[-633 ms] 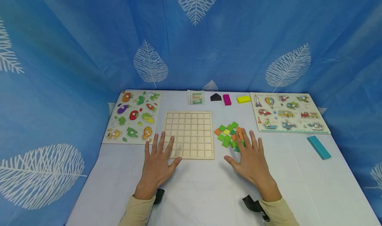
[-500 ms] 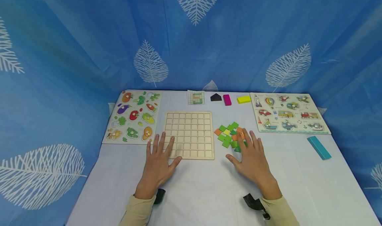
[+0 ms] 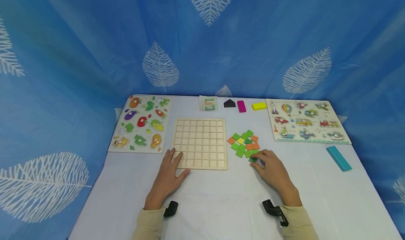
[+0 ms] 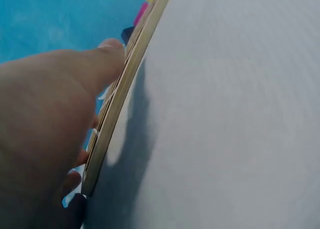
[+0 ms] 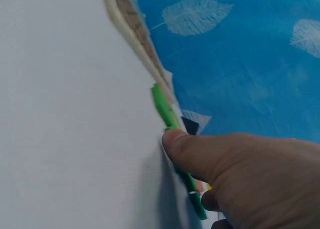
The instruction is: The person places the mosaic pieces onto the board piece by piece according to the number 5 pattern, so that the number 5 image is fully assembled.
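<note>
On the white table (image 3: 221, 204), the right hand (image 3: 272, 171) curls its fingers and pinches a green tile (image 3: 252, 159) at the near edge of the loose tile pile (image 3: 244, 144). Beside it, the left hand (image 3: 169, 175) rests flat, fingers straight, on the wooden grid board's (image 3: 200, 143) near-left corner.

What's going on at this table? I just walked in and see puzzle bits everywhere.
A person sits at a white table. The left hand rests flat on the near corner of an empty wooden grid board. The right hand has its fingers curled at the near edge of a pile of green, orange and yellow square tiles, apparently pinching a green tile. No tile sits in the board yet. Picture peg puzzles lie to either side.
</note>
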Action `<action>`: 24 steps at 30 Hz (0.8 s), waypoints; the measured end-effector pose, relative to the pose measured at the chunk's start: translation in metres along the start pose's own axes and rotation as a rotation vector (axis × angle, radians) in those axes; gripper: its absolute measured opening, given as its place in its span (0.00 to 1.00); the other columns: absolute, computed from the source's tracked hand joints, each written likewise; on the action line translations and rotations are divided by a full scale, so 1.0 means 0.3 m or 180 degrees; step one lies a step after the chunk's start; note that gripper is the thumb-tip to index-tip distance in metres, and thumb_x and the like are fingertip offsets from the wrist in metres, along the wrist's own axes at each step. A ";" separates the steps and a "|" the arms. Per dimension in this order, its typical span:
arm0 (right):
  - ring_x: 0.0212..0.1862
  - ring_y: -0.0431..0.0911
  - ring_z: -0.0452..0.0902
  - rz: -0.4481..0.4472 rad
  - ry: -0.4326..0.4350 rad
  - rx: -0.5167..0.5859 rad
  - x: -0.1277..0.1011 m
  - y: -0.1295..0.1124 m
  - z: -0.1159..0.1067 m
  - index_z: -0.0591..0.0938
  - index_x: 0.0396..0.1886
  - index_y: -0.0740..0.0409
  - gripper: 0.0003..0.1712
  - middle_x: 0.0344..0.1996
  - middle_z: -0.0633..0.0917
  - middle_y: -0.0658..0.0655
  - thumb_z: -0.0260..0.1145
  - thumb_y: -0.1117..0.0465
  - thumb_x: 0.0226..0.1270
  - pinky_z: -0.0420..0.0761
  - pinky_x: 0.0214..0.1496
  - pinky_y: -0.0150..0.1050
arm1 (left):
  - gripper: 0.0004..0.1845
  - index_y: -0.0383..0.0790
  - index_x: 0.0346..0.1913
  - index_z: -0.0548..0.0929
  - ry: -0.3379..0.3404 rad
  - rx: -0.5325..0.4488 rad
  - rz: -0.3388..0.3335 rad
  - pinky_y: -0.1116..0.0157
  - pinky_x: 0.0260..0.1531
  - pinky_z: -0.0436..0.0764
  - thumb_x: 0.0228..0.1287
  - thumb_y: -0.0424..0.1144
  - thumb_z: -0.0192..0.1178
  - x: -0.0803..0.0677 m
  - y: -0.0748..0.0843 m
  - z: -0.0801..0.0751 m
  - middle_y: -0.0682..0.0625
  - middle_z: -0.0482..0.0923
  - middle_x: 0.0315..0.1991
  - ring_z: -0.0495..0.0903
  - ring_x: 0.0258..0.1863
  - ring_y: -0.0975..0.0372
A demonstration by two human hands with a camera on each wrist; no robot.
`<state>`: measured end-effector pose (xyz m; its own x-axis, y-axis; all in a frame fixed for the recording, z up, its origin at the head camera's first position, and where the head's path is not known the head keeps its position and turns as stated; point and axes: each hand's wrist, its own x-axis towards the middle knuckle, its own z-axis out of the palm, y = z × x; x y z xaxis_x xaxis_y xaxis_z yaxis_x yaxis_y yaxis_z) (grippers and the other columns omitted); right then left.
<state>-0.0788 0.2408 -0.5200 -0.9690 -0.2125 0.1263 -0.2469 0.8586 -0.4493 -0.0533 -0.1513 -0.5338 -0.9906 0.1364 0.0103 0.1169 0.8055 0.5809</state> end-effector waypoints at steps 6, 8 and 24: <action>0.49 0.54 0.79 -0.0052 0.0020 -0.0030 -0.009 -0.001 0.015 0.89 0.44 0.55 0.12 0.45 0.85 0.56 0.76 0.59 0.62 0.81 0.49 0.53 | 0.36 0.38 0.71 0.73 0.0117 -0.0075 0.0010 0.39 0.75 0.61 0.66 0.52 0.69 0.003 -0.006 0.026 0.38 0.54 0.80 0.50 0.81 0.41; 0.51 0.54 0.79 -0.0094 -0.0069 0.0014 -0.010 0.003 0.012 0.89 0.45 0.54 0.11 0.47 0.84 0.56 0.74 0.60 0.64 0.81 0.52 0.54 | 0.34 0.39 0.69 0.74 0.0204 -0.0077 0.0001 0.40 0.75 0.62 0.65 0.50 0.70 0.002 -0.006 0.030 0.38 0.56 0.79 0.52 0.80 0.41; 0.58 0.57 0.81 -0.0211 -0.0303 0.0177 -0.026 -0.020 0.012 0.87 0.47 0.53 0.11 0.52 0.85 0.55 0.72 0.64 0.65 0.81 0.60 0.57 | 0.26 0.40 0.59 0.77 0.0369 0.0017 0.0045 0.40 0.73 0.65 0.65 0.48 0.71 0.002 -0.018 0.024 0.37 0.60 0.77 0.57 0.79 0.40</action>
<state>-0.0699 0.2355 -0.5213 -0.9467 -0.3136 0.0742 -0.3083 0.8145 -0.4915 -0.0541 -0.1514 -0.5429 -0.9904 0.0804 0.1126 0.1310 0.8070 0.5758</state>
